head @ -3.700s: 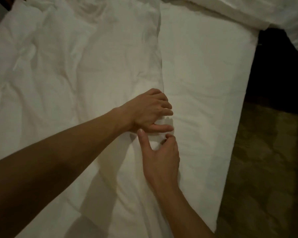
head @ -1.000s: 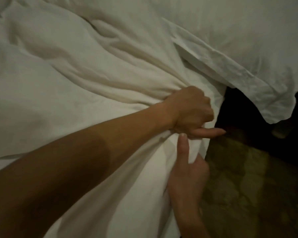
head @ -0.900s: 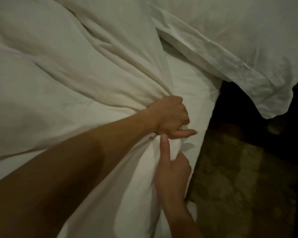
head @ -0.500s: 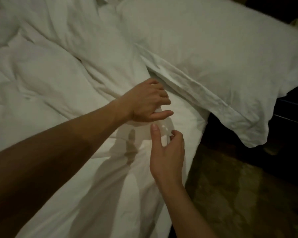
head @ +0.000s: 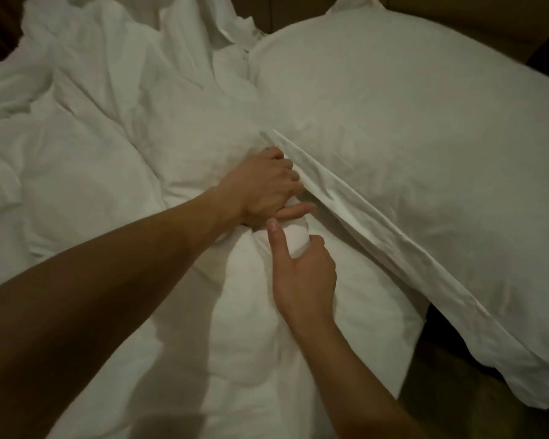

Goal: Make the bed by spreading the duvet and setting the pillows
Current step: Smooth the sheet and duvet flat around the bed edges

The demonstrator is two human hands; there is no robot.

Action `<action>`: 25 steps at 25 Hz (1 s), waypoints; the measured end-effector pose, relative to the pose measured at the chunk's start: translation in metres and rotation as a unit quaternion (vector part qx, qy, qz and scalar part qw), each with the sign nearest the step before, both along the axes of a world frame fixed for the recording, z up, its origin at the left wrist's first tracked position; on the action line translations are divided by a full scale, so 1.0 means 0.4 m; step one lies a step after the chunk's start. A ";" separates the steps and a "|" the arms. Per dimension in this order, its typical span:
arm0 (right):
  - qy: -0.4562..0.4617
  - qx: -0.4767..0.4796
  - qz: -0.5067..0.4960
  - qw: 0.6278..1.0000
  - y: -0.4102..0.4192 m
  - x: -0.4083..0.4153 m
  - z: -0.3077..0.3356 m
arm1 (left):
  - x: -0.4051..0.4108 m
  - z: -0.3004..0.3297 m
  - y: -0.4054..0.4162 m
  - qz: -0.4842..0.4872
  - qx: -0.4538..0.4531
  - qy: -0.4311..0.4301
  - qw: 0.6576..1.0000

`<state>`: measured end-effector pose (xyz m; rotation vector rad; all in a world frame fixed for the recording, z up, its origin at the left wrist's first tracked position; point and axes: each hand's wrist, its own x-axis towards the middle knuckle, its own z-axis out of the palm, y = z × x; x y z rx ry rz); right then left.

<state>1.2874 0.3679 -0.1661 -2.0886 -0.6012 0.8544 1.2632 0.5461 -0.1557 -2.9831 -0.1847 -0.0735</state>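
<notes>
My left hand (head: 263,188) and right hand (head: 301,267) grip the duvet (head: 178,153) edge, now bunched against the pillow (head: 409,137) just right of them; duvet nearly at the bedhead, unsmoothed.

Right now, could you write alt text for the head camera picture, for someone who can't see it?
Two bare hands grip a bunched edge of a rumpled white duvet on a bed: the left hand clutches it beside a large white pillow, and the right hand pinches it just below. The pillow's corner overhangs the bed's right edge above a dim floor.
</notes>
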 end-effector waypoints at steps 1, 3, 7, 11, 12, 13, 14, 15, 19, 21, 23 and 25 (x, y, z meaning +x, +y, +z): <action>0.006 -0.013 0.006 1.000 0.023 0.004 -0.013 | 0.011 -0.022 0.007 0.006 -0.007 0.021 1.000; 0.028 -0.022 0.008 0.999 0.049 0.019 -0.030 | 0.026 -0.060 0.021 0.006 -0.042 0.031 0.999; 0.096 0.095 -0.030 0.990 0.059 0.081 0.033 | 0.093 0.034 0.032 -0.053 -0.022 -0.171 0.984; 0.148 0.208 -0.101 0.962 0.033 0.156 0.159 | 0.233 0.192 -0.008 -0.089 -0.019 -0.253 0.963; 0.154 0.207 -0.114 0.959 0.006 0.177 0.180 | 0.266 0.214 -0.033 -0.094 -0.025 -0.250 0.963; 0.160 0.209 -0.134 0.956 -0.028 0.195 0.192 | 0.297 0.225 -0.067 -0.105 -0.029 -0.246 0.963; 0.159 0.208 -0.154 0.953 -0.066 0.211 0.188 | 0.328 0.222 -0.108 -0.122 -0.036 -0.242 0.962; 0.155 0.205 -0.173 0.951 -0.104 0.224 0.173 | 0.354 0.200 -0.153 -0.140 -0.046 -0.235 0.961; 0.088 0.124 -0.168 0.974 -0.185 0.230 0.069 | 0.381 0.053 -0.251 -0.118 -0.075 -0.102 0.985; 0.056 0.085 -0.118 0.988 -0.162 0.229 0.064 | 0.358 0.037 -0.219 -0.087 -0.075 -0.066 0.991; 0.043 0.073 -0.090 0.992 -0.111 0.241 0.089 | 0.352 0.081 -0.165 -0.095 -0.071 -0.086 0.989; 0.020 0.077 -0.082 0.994 -0.045 0.256 0.137 | 0.339 0.156 -0.087 -0.077 -0.052 -0.100 0.991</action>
